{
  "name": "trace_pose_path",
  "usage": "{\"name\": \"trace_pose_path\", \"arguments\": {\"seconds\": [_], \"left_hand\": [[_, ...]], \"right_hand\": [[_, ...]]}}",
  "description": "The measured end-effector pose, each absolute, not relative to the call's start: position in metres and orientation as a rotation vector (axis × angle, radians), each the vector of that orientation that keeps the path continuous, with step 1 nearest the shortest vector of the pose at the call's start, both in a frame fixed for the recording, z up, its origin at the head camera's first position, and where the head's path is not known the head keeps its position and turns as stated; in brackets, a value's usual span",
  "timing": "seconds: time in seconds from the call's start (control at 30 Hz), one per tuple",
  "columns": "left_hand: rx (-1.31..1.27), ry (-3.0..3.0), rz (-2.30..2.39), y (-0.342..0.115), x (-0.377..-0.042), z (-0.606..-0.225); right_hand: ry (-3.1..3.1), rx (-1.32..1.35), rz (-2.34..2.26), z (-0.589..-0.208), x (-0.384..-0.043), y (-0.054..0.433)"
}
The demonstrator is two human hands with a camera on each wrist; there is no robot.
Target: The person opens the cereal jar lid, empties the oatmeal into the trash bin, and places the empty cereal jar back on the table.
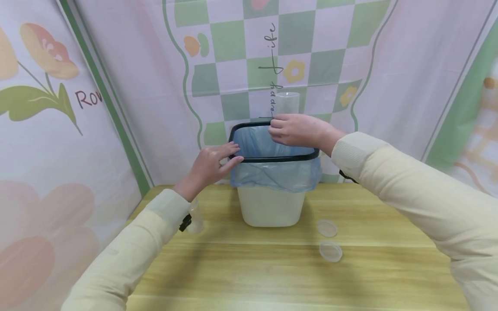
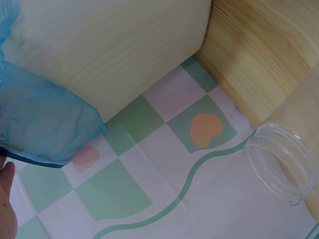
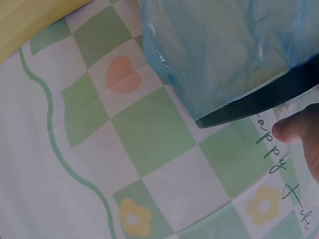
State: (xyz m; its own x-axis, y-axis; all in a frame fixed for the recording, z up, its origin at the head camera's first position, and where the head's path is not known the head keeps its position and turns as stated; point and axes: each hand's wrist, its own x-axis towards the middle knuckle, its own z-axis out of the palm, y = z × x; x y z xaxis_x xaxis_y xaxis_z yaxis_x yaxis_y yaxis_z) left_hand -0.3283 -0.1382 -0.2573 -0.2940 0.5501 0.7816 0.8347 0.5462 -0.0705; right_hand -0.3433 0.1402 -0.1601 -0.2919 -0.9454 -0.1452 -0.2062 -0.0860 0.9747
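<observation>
A cream trash bin [image 1: 271, 207] with a black rim [image 1: 272, 160] stands on the table, lined with a blue plastic bag [image 1: 278, 175]. On the rim's left corner my left hand [image 1: 208, 166] rests, fingers fairly straight. Above the bin's right side, my right hand [image 1: 301, 129] holds a clear plastic jar [image 1: 288, 103] by its lower part, which the fingers hide. Only the thumb [image 3: 294, 129] of that hand shows in the right wrist view. Another clear jar [image 2: 286, 159] stands left of the bin, its threaded mouth uncovered; my left wrist partly hides it in the head view.
Two round clear lids, a farther lid [image 1: 327, 228] and a nearer lid [image 1: 330, 251], lie on the wooden table [image 1: 233, 276] right of the bin. A printed curtain [image 1: 229, 43] hangs close behind the bin, and another curtain [image 1: 58, 151] hangs at the left.
</observation>
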Motion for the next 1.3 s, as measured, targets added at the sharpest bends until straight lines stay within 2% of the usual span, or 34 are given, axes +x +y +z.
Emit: {"name": "trace_pose_path", "arguments": {"seconds": [0.27,0.53,0.7,0.87,1.07,1.3], "left_hand": [[-1.124,-1.978,-0.463,-0.1391,-0.3291,-0.2588],[-1.126,-1.974,-0.469,-0.1386,-0.3294,-0.2590],[-1.126,-1.964,-0.465,-0.1385,-0.3295,-0.2592],[-1.127,-1.962,-0.457,-0.1390,-0.3297,-0.2587],[-1.132,-1.960,-0.456,-0.1393,-0.3289,-0.2576],[-1.136,-1.968,-0.460,-0.1386,-0.3297,-0.2577]], "right_hand": [[-1.491,1.335,-1.435,-0.1640,-0.3435,0.1398],[-1.460,1.271,-1.276,-0.1557,-0.3432,0.1429],[-1.407,1.369,-1.337,-0.1625,-0.3467,0.1428],[-1.431,1.299,-1.335,-0.1597,-0.3463,0.1441],[-1.407,1.378,-1.338,-0.1627,-0.3475,0.1430],[-1.433,1.339,-1.325,-0.1644,-0.3479,0.1449]]}}
